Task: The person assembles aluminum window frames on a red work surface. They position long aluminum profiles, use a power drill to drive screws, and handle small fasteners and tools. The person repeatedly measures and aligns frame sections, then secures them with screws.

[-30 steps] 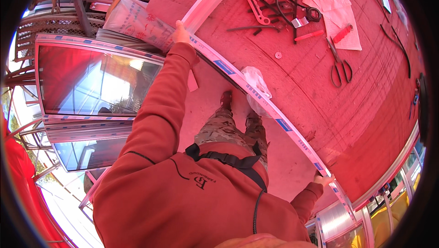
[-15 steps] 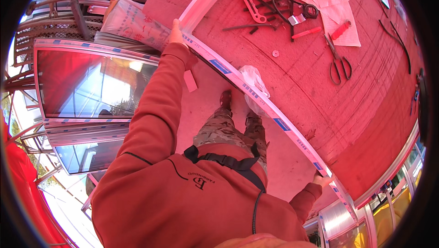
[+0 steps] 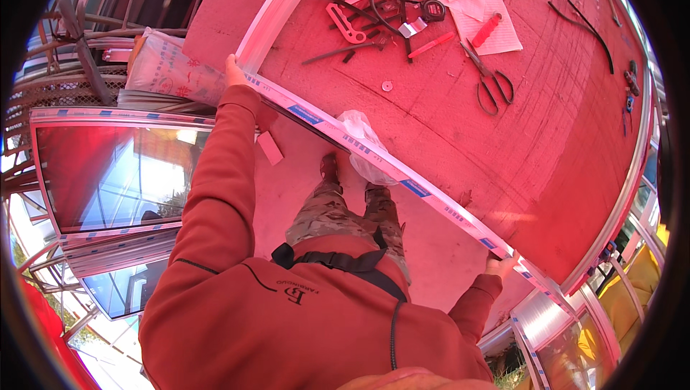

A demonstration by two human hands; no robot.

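Two hands on one long film-covered rail point(image 3: 415, 188), stretched along the near side of the red worktable point(image 3: 575, 196).
Head view: left hand point(image 3: 234, 74) at the rail's left corner, toward the worktable's far left, gripping its edge, with the undersides of the fingers hidden; right hand point(image 3: 502, 264) closed around the rail toward its other end, at the worktable's near right, fingertips out of sight. Long axis running from hand to hand, slanting from far left to near right; right hand nearer the body, left arm reaching farther out. Running away from the left corner, along the worktable's left part, a second rail point(image 3: 277, 16). Resting on the worktable or lifted clear of it: impossible to tell. Lying on the worktable, beyond the long rail: scissors point(image 3: 494, 94) and tape measure point(image 3: 433, 10).
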